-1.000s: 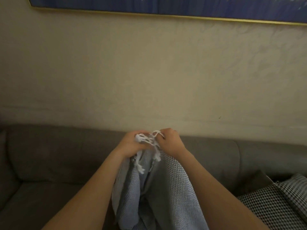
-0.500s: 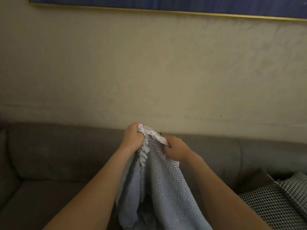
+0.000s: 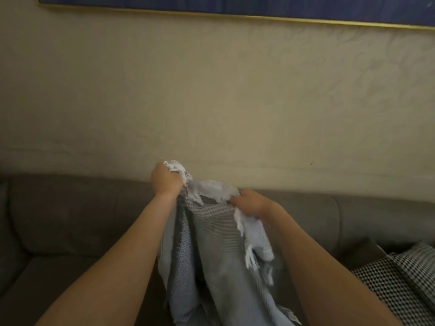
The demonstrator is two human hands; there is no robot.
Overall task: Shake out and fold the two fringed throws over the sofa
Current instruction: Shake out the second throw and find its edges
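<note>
Two grips apart | left grip (image 3: 166,180) clenches throw (image 3: 211,243) fringe edge | right grip (image 3: 249,203) pinches same edge | sofa (image 3: 70,208) beyond

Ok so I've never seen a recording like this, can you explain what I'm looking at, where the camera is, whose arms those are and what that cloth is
No machine here: a person wears a camera on the head, so every picture looks forward and down along their own bare arms. The left hand and the right hand each grip the white-fringed top edge of a pale blue-grey waffle throw, which hangs down between the arms. Behind it stands a grey-brown sofa against a beige wall. At the lower right a black-and-white checked fabric lies on the sofa; whether it is the second throw or a cushion I cannot tell. The lower edge of a gold-framed picture shows at the top.
</note>
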